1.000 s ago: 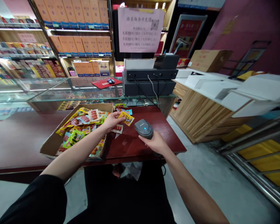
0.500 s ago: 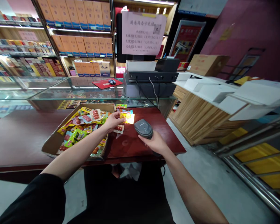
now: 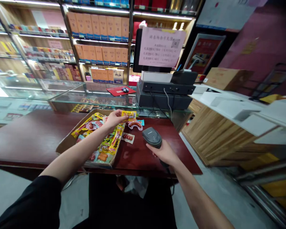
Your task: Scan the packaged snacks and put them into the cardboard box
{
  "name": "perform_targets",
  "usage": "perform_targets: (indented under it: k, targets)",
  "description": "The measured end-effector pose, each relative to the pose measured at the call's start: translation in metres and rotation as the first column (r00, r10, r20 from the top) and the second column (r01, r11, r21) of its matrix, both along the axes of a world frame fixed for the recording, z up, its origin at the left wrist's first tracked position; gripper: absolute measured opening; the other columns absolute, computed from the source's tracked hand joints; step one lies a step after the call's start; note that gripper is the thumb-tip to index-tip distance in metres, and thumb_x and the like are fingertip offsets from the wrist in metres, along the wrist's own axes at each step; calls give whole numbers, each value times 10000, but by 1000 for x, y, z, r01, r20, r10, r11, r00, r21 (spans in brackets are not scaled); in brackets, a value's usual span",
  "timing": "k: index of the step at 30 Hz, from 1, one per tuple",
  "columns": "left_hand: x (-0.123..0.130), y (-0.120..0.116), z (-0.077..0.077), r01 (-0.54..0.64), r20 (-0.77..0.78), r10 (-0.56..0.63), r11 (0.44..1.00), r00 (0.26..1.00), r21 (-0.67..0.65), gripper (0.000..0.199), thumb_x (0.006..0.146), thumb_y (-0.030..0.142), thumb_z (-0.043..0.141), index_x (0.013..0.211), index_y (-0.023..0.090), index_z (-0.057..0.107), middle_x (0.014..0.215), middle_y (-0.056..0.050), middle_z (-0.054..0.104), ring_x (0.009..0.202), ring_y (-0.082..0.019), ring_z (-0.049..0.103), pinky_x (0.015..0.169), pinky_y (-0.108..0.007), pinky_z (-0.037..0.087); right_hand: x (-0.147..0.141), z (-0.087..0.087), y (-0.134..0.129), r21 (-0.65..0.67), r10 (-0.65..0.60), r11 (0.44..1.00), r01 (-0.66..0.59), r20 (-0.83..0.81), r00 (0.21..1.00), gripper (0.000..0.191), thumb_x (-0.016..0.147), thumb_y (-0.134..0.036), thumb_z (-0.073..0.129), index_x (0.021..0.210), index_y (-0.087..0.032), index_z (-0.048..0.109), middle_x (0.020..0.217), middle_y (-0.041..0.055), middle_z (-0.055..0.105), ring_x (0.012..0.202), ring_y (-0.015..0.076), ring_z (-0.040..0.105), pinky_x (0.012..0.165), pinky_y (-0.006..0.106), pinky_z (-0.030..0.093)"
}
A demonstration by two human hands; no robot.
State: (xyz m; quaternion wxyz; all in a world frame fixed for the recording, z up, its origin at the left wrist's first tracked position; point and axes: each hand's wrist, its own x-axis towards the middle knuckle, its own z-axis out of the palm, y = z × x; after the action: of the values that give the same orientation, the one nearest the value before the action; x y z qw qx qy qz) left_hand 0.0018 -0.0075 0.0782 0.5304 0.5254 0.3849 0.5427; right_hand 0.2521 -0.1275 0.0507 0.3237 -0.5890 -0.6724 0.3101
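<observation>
My left hand (image 3: pixel 116 119) pinches a yellow snack packet (image 3: pixel 130 115) by its left end, above the right edge of a cardboard tray. The tray (image 3: pixel 66 143) is full of small sausage and snack packets in yellow, green and clear wrappers. In my right hand (image 3: pixel 166 152) is a dark grey barcode scanner (image 3: pixel 152 136), its head pointing up and left toward the packets. Between the hands lie a curved sausage packet (image 3: pixel 135 125) and a clear packet of red-brown balls (image 3: pixel 128 137). A blue packet end (image 3: pixel 141 122) shows behind the curved one.
The dark red table (image 3: pixel 133 159) ends at a glass display counter (image 3: pixel 92 95). On the counter are a red mouse pad (image 3: pixel 115 91) and a black cash drawer (image 3: pixel 164 98) under other devices. A wooden cabinet (image 3: pixel 214 133) stands to the right. A scanner cable hangs near the front edge.
My left hand has moved the yellow packet up and away from the scanner, and the bright light on it is gone. The curved packet now shows fully. The view has shifted.
</observation>
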Motion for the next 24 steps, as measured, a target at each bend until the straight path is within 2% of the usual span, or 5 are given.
perform_targets:
  k: [5, 10, 16, 20, 24]
  targets:
    - [-83, 17, 37, -263, -182, 280, 958, 943, 112, 472, 521, 389, 865, 849, 134, 640, 764, -38, 703, 689, -156, 666, 675, -287, 537, -18, 20, 23, -18, 91, 996, -92, -30, 995, 326, 775, -484, 651, 714, -172, 576, 513, 11, 606, 445, 146, 574, 472, 241, 431]
    - [-125, 21, 39, -354, -263, 414, 902, 871, 248, 421, 564, 427, 843, 821, 139, 674, 782, -49, 708, 698, -139, 652, 677, -249, 499, -30, 34, 44, -8, 126, 992, -126, -19, 992, 330, 771, -484, 659, 702, -172, 575, 523, 14, 608, 450, 144, 573, 480, 244, 433]
    - [-88, 19, 32, -236, -458, 357, 924, 814, 300, 359, 624, 448, 802, 780, 150, 675, 719, -34, 697, 655, -140, 628, 642, -245, 480, -28, 25, 60, -44, 101, 994, -102, -20, 995, 332, 767, -491, 661, 725, -169, 587, 515, 16, 606, 441, 147, 568, 463, 247, 428]
    - [-39, 21, 31, -54, -611, 313, 913, 727, 404, 280, 715, 432, 735, 801, 170, 688, 810, -33, 726, 766, -161, 658, 728, -257, 484, -15, 19, 59, -55, 65, 996, -67, -35, 997, 320, 762, -478, 668, 744, -167, 595, 508, 10, 600, 435, 145, 564, 454, 243, 428]
    - [9, 20, 22, 181, -716, 178, 901, 675, 395, 213, 775, 376, 679, 848, 176, 690, 842, -25, 732, 790, -159, 665, 731, -249, 482, 5, 18, 52, -36, 13, 999, -15, -59, 998, 295, 761, -452, 671, 801, -167, 607, 517, -6, 596, 439, 137, 555, 454, 238, 428]
